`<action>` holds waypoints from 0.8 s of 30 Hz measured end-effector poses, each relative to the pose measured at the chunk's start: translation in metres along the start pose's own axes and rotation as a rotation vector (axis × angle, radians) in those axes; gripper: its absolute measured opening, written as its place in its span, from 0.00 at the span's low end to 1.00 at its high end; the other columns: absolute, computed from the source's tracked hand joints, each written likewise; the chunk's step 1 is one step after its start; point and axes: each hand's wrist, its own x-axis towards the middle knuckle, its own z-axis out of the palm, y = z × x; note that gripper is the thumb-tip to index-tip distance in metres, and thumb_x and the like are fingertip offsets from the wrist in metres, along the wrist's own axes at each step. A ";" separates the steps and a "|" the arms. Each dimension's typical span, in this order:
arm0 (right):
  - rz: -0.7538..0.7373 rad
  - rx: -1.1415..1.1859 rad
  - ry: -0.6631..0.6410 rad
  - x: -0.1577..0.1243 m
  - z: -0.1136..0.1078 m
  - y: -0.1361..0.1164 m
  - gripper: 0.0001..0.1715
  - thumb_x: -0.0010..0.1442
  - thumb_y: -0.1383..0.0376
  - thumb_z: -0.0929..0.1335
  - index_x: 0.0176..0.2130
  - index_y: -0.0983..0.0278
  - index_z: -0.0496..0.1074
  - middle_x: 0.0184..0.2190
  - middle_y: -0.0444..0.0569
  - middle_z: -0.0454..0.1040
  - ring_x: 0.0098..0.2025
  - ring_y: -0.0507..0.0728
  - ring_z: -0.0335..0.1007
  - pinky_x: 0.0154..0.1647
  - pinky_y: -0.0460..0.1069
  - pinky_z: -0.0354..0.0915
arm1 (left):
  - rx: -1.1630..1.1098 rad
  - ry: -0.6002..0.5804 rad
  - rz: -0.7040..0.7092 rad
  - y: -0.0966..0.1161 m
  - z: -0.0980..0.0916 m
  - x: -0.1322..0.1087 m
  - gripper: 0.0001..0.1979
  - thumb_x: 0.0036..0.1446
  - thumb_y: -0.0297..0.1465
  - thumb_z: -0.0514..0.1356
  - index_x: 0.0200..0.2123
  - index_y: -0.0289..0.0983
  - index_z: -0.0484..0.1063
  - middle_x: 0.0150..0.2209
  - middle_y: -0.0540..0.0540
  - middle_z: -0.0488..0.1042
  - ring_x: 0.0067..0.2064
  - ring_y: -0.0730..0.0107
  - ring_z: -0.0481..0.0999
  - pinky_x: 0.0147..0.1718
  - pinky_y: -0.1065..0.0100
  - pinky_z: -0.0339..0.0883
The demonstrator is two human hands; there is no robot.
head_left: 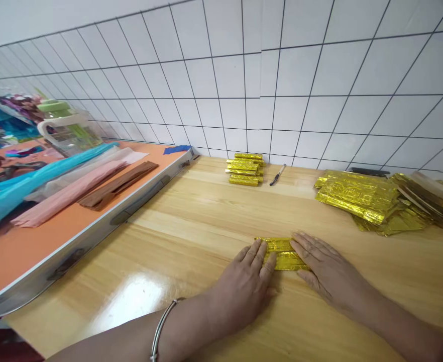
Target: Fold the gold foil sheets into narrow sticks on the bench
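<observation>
A folded strip of shiny gold foil paper [285,260] lies on the wooden table in front of me. My left hand [246,276] presses on its left end with the fingers stretched out flat. On the right end rests my right hand [325,269], its fingers also extended and the thumb apart. The middle of the foil shows between the two hands; both ends are partly covered by fingers. A metal bangle [163,327] circles my left wrist.
Several gold foil rolls [244,170] are stacked by the tiled wall, with a pen [278,175] beside them. A gold foil pile [360,193] lies at right. On the left, an orange table [104,221] holds coloured crepe paper [71,193] and a clear pitcher [69,133].
</observation>
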 end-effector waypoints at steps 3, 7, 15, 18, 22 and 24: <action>0.002 -0.063 0.019 0.000 -0.002 -0.005 0.31 0.62 0.57 0.59 0.61 0.68 0.54 0.63 0.56 0.50 0.64 0.61 0.44 0.61 0.60 0.52 | 0.022 -0.013 0.012 0.000 0.000 0.000 0.31 0.63 0.45 0.38 0.61 0.28 0.48 0.63 0.32 0.48 0.64 0.49 0.46 0.59 0.55 0.47; -0.062 -0.073 0.001 -0.005 -0.004 -0.016 0.34 0.62 0.57 0.59 0.62 0.67 0.50 0.64 0.54 0.47 0.65 0.61 0.40 0.62 0.60 0.49 | 0.023 -0.029 0.034 -0.001 -0.005 -0.001 0.34 0.61 0.48 0.38 0.61 0.28 0.49 0.63 0.33 0.47 0.64 0.50 0.44 0.59 0.55 0.45; -0.103 0.032 -0.092 -0.016 -0.012 -0.020 0.39 0.63 0.52 0.56 0.65 0.65 0.38 0.66 0.54 0.37 0.66 0.63 0.34 0.62 0.60 0.47 | -0.087 -0.014 0.046 -0.001 -0.009 -0.001 0.38 0.58 0.53 0.40 0.60 0.28 0.52 0.63 0.33 0.48 0.64 0.50 0.45 0.60 0.54 0.42; -0.110 0.063 -0.097 -0.017 -0.014 -0.018 0.39 0.63 0.52 0.56 0.65 0.66 0.37 0.66 0.54 0.36 0.66 0.63 0.33 0.63 0.60 0.45 | -0.138 0.048 0.035 -0.004 -0.005 0.006 0.33 0.59 0.51 0.43 0.56 0.31 0.57 0.63 0.35 0.47 0.65 0.53 0.43 0.61 0.54 0.40; -0.106 0.098 -0.115 -0.017 -0.016 -0.019 0.40 0.63 0.51 0.56 0.65 0.66 0.36 0.65 0.55 0.36 0.66 0.63 0.34 0.63 0.60 0.44 | -0.172 0.052 0.080 -0.007 0.000 0.015 0.40 0.56 0.54 0.44 0.61 0.30 0.47 0.65 0.34 0.41 0.65 0.52 0.38 0.61 0.53 0.41; -0.091 0.101 -0.120 -0.015 -0.018 -0.022 0.39 0.63 0.51 0.55 0.65 0.67 0.38 0.65 0.56 0.37 0.66 0.62 0.33 0.63 0.59 0.44 | -0.163 0.008 0.109 -0.007 0.001 0.016 0.42 0.56 0.55 0.43 0.63 0.30 0.42 0.65 0.34 0.40 0.65 0.51 0.37 0.60 0.52 0.40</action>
